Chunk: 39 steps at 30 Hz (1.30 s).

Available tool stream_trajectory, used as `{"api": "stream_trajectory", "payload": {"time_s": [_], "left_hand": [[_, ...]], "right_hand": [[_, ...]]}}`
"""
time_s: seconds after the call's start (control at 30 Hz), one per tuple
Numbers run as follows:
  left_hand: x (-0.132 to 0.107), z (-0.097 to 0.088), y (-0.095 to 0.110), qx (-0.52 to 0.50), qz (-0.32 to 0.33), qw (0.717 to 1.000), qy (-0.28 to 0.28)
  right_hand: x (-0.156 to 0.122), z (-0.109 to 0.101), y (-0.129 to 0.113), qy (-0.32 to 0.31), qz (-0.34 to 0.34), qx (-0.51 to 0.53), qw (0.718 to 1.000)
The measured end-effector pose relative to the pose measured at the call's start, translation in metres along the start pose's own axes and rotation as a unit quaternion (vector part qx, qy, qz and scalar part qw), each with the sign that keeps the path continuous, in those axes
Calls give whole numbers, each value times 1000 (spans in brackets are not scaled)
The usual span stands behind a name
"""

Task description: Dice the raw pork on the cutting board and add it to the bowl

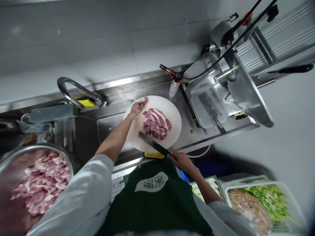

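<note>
A round white cutting board [131, 139] lies across the metal counter. On its middle sits a pile of cut raw red meat [157, 123], with larger slices toward the back and smaller pieces in front. My left hand [138, 107] is over the board's back left part, blurred by motion. At its fingertips a pinkish piece of meat [145, 100] shows, its outline smeared. My right hand [180, 161] is closed around the handle of a kitchen knife [154, 143]. The dark blade points left over the board's front, just short of the pile.
A steel basin of raw meat chunks [49, 178] stands left. Behind the board are a faucet [73, 83] and a torch on a gas can [174, 88]. A slicing machine [256, 91] and a cleaver [210, 109] are right, vegetable crates [290, 196] lower right.
</note>
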<state>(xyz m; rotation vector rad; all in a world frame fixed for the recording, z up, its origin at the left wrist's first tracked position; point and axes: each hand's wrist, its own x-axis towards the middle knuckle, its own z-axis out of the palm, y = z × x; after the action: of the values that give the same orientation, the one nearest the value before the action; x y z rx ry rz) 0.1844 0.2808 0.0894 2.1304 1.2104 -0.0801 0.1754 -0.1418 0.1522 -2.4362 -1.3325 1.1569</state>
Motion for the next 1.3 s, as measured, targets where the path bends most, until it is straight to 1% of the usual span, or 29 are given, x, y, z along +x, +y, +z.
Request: {"api": "stream_trajectory", "payload": {"time_s": [0.07, 0.13, 0.2, 0.23, 0.3, 0.37, 0.4, 0.47, 0.5, 0.57, 0.63, 0.73, 0.8, 0.83, 0.87, 0.9, 0.97, 1.0, 1.03, 1.07, 1.13, 1.2, 1.27, 1.3], "left_hand": [[-7, -23, -4, -66, 59, 996, -2], [-24, -42, -12, -154, 123, 980, -3], [-54, -51, -27, -207, 157, 966, -10], [-73, -50, -38, -215, 164, 962, -22], [-116, -39, -66, -218, 162, 961, -48], [-159, -16, -96, -229, 129, 963, -54], [-180, -3, -110, -233, 111, 966, -30], [-213, 25, -133, -244, 65, 967, 43], [-226, 37, -140, -259, 39, 962, 83], [-244, 57, -149, -305, -4, 941, 145], [-252, 68, -151, -361, -24, 914, 183], [-255, 77, -150, -413, -36, 883, 219], [-254, 80, -151, -429, -45, 874, 223], [-253, 82, -152, -434, -47, 872, 222], [-252, 83, -153, -436, -47, 871, 221], [-251, 85, -155, -438, -45, 871, 219], [-249, 88, -157, -433, -37, 874, 219], [-248, 89, -159, -428, -34, 876, 219], [-246, 90, -160, -421, -34, 879, 221], [-245, 90, -161, -415, -34, 881, 224], [-242, 91, -162, -405, -38, 884, 231], [-241, 92, -164, -404, -40, 883, 238], [-240, 93, -165, -416, -40, 877, 237], [-241, 93, -166, -428, -42, 872, 235]], "right_hand": [[16, 8, -17, -23, 0, -13, 1000], [31, 16, -31, -31, 21, -17, 999], [42, 20, -36, -21, 57, -21, 998], [46, 20, -36, -12, 76, -25, 997], [49, 16, -32, 15, 110, -44, 993], [47, 8, -29, 38, 128, -69, 989], [46, 4, -30, 44, 132, -78, 987], [41, -4, -35, 45, 130, -90, 986], [39, -8, -40, 44, 126, -95, 987], [34, -16, -53, 55, 112, -105, 987], [31, -25, -69, 95, 82, -112, 986], [36, -33, -93, 205, 10, -102, 973], [47, -29, -107, 268, -28, -91, 959], [53, -23, -113, 279, -33, -90, 956], [61, -15, -118, 265, -26, -94, 959], [68, -5, -120, 232, -9, -103, 967], [81, 13, -119, 142, 27, -127, 981], [85, 19, -114, 108, 40, -135, 984], [89, 22, -107, 86, 46, -137, 986], [92, 22, -98, 82, 45, -133, 987], [96, 11, -77, 93, 34, -106, 990], [96, -9, -57, 96, 24, -64, 993], [92, -31, -45, 114, 16, -34, 993], [89, -40, -44, 135, 14, -29, 990]]}}
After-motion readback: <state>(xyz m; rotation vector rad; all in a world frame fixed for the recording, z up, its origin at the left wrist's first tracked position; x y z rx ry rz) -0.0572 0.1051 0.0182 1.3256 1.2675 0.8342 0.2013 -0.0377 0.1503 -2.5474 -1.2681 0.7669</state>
